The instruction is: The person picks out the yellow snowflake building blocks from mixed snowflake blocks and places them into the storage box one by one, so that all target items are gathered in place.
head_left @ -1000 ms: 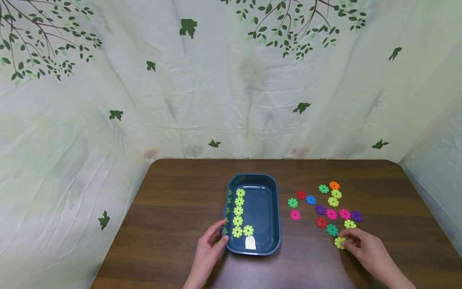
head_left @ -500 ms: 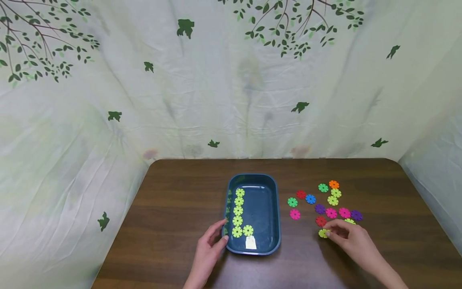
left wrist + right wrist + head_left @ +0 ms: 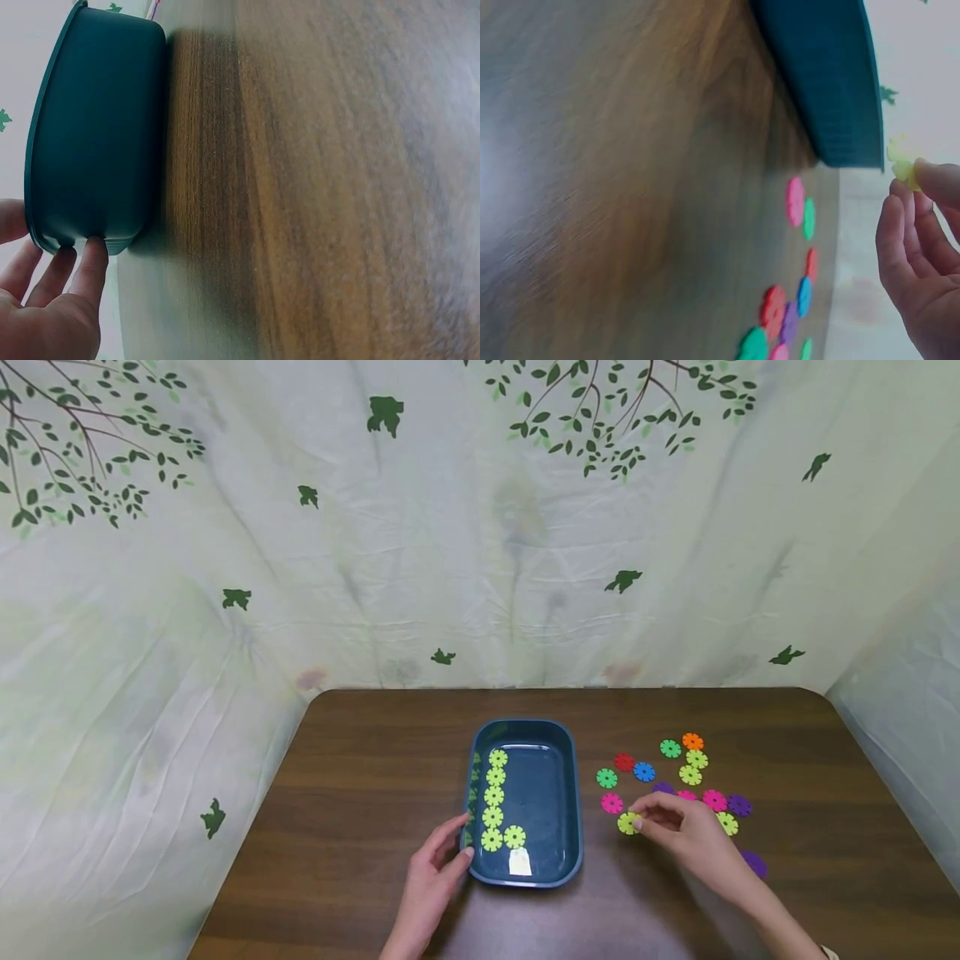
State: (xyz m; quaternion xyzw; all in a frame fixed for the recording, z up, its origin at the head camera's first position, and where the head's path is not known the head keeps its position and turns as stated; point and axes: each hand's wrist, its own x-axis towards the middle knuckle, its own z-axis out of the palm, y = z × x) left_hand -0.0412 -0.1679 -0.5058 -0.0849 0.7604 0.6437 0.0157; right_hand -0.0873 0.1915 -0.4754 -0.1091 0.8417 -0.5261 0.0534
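My left hand (image 3: 431, 881) holds the near left edge of a dark blue plastic tray (image 3: 551, 797). In the left wrist view, the fingertips press the tray's outer wall (image 3: 97, 135) and the thumb lies at the rim. Inside the tray, yellow notched flower-shaped discs (image 3: 493, 796) form a column along the left, with one more beside the lowest. My right hand (image 3: 693, 839) pinches a yellow flower disc (image 3: 627, 824) between thumb and fingertips, raised off the table right of the tray. The right wrist view shows this yellow disc (image 3: 904, 171) near the tray's rim.
Loose flower discs lie right of the tray: a pink one (image 3: 612, 803), a blue one (image 3: 644, 772), an orange one (image 3: 693, 742), yellow ones (image 3: 697, 759) and others. The right hand covers some. A patterned cloth (image 3: 525, 568) hangs behind the wooden table (image 3: 375, 777).
My right hand has carried the yellow disc leftward from the right side of the table toward the tray. A purple disc now shows behind the right wrist. The left hand and tray stay put.
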